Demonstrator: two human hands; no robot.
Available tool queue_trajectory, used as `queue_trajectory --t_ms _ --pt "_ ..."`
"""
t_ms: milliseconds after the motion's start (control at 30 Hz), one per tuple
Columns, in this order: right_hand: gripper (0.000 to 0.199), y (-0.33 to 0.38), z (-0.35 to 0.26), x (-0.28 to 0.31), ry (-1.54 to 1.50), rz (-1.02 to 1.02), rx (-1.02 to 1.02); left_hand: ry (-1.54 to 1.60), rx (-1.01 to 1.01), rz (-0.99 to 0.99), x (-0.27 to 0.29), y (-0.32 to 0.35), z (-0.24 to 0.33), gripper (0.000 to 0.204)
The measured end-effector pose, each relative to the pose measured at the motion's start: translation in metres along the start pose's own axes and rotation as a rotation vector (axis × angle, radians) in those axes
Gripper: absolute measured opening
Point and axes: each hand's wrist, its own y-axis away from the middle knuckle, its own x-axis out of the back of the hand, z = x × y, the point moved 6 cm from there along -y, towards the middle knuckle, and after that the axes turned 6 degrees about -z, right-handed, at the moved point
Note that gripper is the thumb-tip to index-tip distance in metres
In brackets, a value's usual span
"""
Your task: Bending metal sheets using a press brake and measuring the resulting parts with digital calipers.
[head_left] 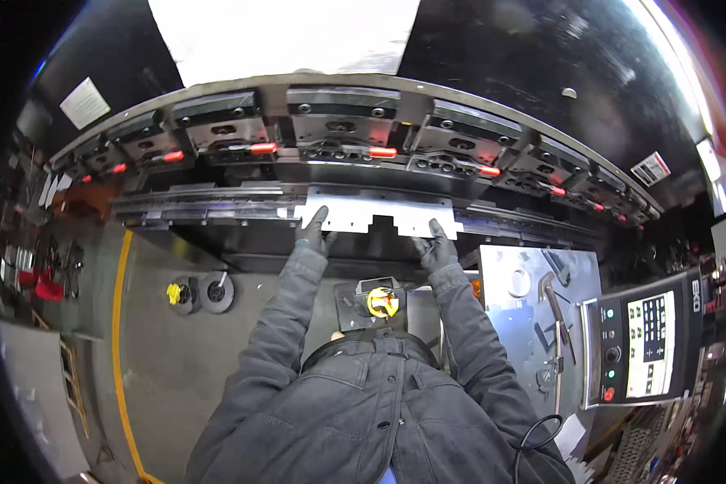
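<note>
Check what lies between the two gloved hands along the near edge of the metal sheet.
In the head view, only the sheet metal part's notched near edge spans between the left hand and right hand; nothing else lies there.

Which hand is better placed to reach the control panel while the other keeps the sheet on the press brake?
Right. The right hand grips the metal sheet on the side nearest the control panel; the left hand is farther away.
</note>
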Motion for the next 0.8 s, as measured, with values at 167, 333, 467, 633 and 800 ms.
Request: queue_trajectory --t_ms 167,333,467,633,800 --pt "0.031 0.003 -0.001 0.006 -0.052 0.032 0.058 0.061 -0.023 -0.174 -0.018 0.020 0.005 0.051" --pt "0.032 0.002 -0.002 0.011 -0.073 0.044 0.071 0.029 -0.024 -0.172 -0.018 0.021 0.006 0.035" --pt "0.030 0.021 -0.012 -0.006 -0.048 -0.004 0.055 0.070 -0.035 -0.238 -0.012 0.023 0.013 0.035" --pt "0.030 0.062 -0.049 -0.049 0.466 -0.144 0.224 0.195 -0.023 -0.456 -0.014 0.035 0.019 0.034" --pt "0.040 0.122 -0.102 -0.126 1.776 -0.050 1.591 0.224 0.044 -0.415 0.027 0.044 -0.008 0.032"
